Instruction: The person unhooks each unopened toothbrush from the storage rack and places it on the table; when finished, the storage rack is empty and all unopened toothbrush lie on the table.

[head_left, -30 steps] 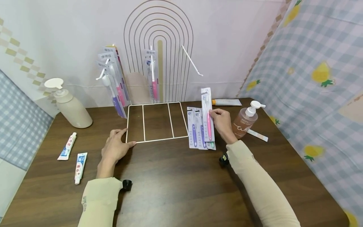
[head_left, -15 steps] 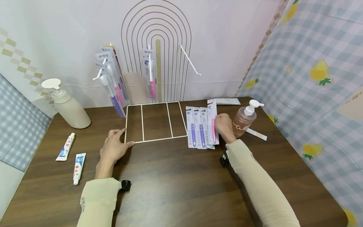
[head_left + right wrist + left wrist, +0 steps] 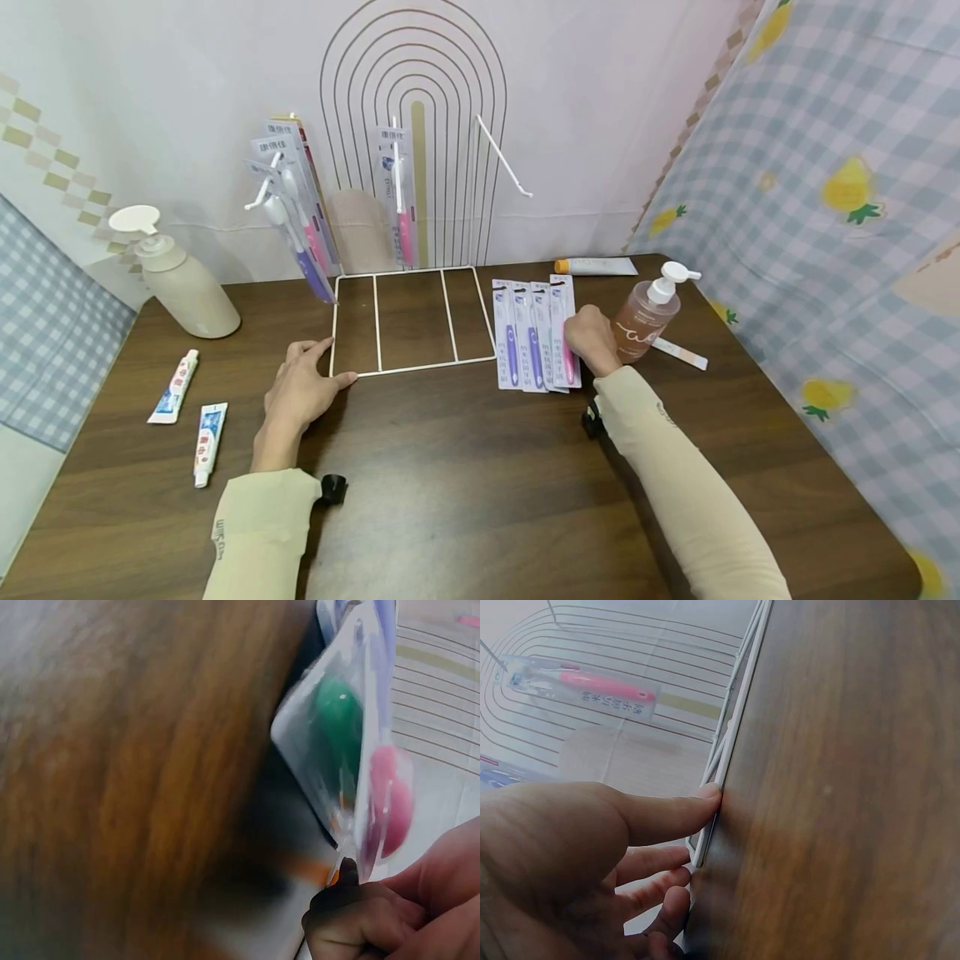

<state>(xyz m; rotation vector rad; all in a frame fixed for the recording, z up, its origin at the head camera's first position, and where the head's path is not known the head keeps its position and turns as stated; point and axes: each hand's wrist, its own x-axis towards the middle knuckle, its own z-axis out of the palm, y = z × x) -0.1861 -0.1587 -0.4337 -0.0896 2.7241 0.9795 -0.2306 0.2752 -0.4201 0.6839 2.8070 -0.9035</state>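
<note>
My right hand (image 3: 592,337) pinches the edge of a packaged pink toothbrush (image 3: 568,362), at the right end of a row of packaged toothbrushes. Two purple ones (image 3: 512,342) lie at the row's left. Beside the pink one, a green-handled toothbrush (image 3: 339,724) shows in the right wrist view, partly covered. My left hand (image 3: 300,396) holds the front left corner of a white wire rack (image 3: 377,323). In the left wrist view its thumb (image 3: 682,814) presses the front wire, the other fingers round the side.
Packaged toothbrushes (image 3: 303,225) hang on the left hook, with another (image 3: 405,237) on the middle one. The right hook (image 3: 504,157) is bare. A pink pump bottle (image 3: 645,321) stands close beyond my right hand. A beige pump bottle (image 3: 187,287) and two toothpaste tubes (image 3: 210,442) are at left.
My right hand has brought the pink toothbrush down and right, off the others, then slightly toward me into line with the row. The orange-capped tube behind is uncovered again. My left hand stays put.
</note>
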